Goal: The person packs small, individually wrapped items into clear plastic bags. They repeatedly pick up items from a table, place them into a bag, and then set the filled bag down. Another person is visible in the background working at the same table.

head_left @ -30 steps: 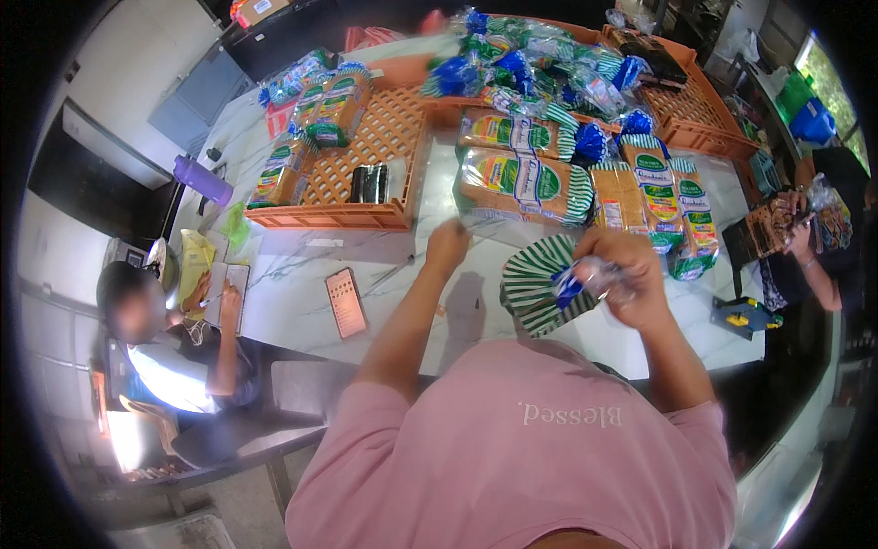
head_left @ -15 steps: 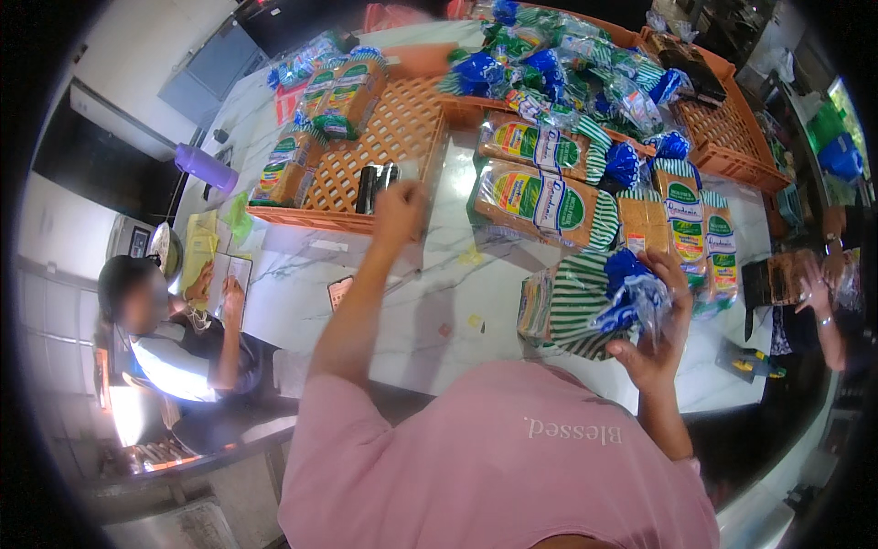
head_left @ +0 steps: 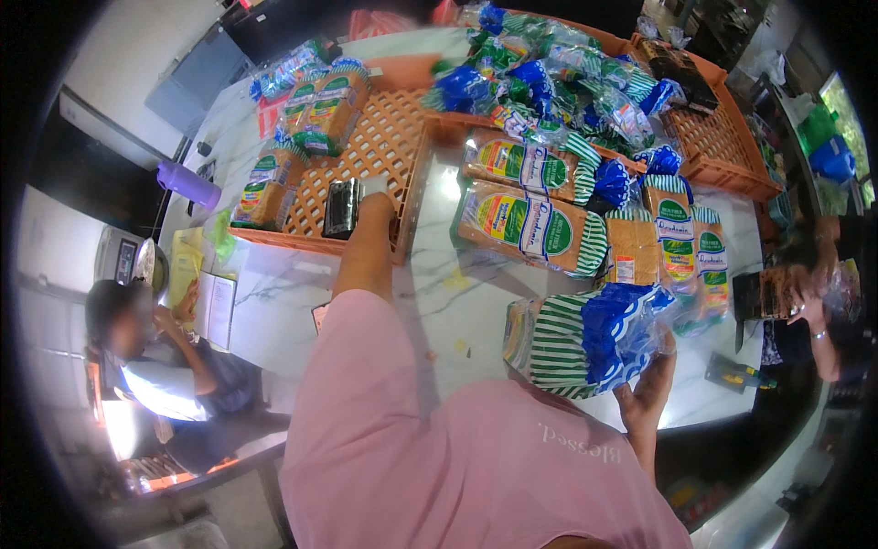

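Note:
A bagged loaf of sliced bread (head_left: 558,337), green-and-white striped with a blue patterned end, stands close to my body on the right. My right hand (head_left: 647,389) grips the clear, gathered plastic at its right end. On the far left, my left arm reaches over the orange crate (head_left: 311,242), and my left hand (head_left: 375,206) is down beside a black-wrapped pack (head_left: 342,209). Its fingers are hidden, so I cannot make out whether they hold anything. Bread loaves (head_left: 517,220) in clear bags lie on the table between my hands, beyond the one I hold.
Striped and blue bread bags (head_left: 549,82) are heaped at the back. Another orange crate (head_left: 722,137) stands at the far right. A person (head_left: 174,366) sits at the left by a notebook (head_left: 218,311). Another person's hand (head_left: 805,306) handles dark bread at the right.
My left arm has stretched farther forward into the crate beside the black-wrapped pack. The loaf in my right hand has come nearer my body, and more of its blue end shows.

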`<state>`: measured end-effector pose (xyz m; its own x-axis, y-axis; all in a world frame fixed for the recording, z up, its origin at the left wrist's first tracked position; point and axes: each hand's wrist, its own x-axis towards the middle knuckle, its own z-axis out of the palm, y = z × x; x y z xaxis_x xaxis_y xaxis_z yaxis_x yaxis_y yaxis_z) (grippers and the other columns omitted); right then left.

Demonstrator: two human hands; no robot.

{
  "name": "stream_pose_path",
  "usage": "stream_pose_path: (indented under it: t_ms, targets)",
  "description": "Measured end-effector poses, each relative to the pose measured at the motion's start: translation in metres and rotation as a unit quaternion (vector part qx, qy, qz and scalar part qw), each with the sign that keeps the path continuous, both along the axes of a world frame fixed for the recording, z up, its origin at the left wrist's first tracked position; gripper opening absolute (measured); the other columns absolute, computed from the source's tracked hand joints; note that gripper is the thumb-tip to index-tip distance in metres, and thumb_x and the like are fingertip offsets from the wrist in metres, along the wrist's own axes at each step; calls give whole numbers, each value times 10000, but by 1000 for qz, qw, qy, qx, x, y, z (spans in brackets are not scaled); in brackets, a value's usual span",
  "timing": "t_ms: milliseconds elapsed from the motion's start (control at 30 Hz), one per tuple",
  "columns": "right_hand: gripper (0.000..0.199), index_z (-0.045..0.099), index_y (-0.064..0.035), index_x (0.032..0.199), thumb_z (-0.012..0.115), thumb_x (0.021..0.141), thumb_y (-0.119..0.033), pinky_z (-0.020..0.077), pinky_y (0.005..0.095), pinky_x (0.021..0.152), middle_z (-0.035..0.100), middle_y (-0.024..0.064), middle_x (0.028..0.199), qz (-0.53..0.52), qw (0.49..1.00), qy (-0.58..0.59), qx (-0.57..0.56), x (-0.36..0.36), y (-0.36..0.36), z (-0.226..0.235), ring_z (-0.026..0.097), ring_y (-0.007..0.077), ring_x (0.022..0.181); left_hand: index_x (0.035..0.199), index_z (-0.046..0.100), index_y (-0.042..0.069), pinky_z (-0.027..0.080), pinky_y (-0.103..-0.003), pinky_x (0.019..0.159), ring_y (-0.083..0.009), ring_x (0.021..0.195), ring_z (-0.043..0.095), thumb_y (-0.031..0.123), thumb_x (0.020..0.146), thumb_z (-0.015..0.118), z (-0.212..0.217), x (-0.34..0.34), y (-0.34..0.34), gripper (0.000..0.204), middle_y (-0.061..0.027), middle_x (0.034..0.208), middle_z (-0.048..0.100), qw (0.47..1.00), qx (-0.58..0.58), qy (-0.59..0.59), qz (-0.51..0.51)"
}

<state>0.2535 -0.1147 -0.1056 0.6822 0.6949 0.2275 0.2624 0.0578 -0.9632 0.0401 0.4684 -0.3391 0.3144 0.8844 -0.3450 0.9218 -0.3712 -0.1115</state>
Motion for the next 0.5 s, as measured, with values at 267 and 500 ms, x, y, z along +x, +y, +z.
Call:
stream_pose_path:
  t_ms: [267,500]
  targets:
    - [848,328,32,1317,752,722,-398,340,377,993,398,142,1291,-47,998,-13,-28,5,-7,-13,414,259,1191,946,658,-7,490,-435,807,-354,950,615,147,823,554,53,5,-55,224,-227,987,634,976,75,-189,76]
    - [797,343,14,1316,772,711,-276,396,362,916,421,123,1259,-56,998,-25,-9,2,-15,-13,492,234,1092,948,671,0,502,-388,794,-337,928,626,243,715,704,100,-36,-59,338,-204,986,645,985,36,-148,80]
